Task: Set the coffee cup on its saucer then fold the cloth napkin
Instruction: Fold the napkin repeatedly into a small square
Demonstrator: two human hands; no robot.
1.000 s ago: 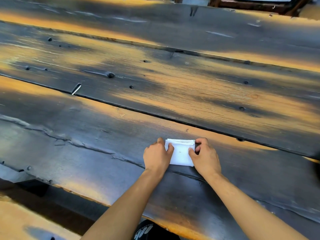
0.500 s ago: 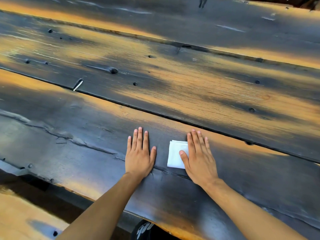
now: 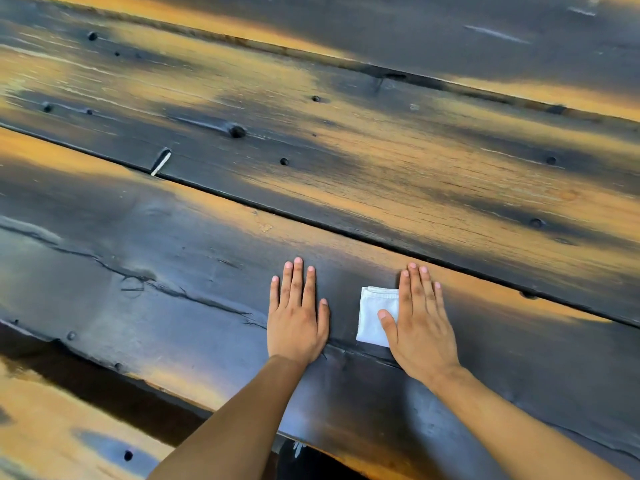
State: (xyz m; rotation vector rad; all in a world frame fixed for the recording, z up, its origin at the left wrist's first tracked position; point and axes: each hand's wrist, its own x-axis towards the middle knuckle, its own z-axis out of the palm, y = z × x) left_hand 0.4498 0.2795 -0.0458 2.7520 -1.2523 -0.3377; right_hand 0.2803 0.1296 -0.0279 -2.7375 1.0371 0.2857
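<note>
Wide table (image 3: 381,174) of dark, charred-looking planks with orange patches, knots and small round holes. Folded white cloth napkin (image 3: 372,315) lies flat on the nearest plank, close to the table's near edge. Right hand (image 3: 420,327) lies palm down, fingers straight and together, covering the napkin's right part; thumb rests on the cloth. Left hand (image 3: 296,320) lies flat on bare wood just left of the napkin, not touching it, fingers straight. A crack in the plank runs under both wrists. Both forearms are bare.
</note>
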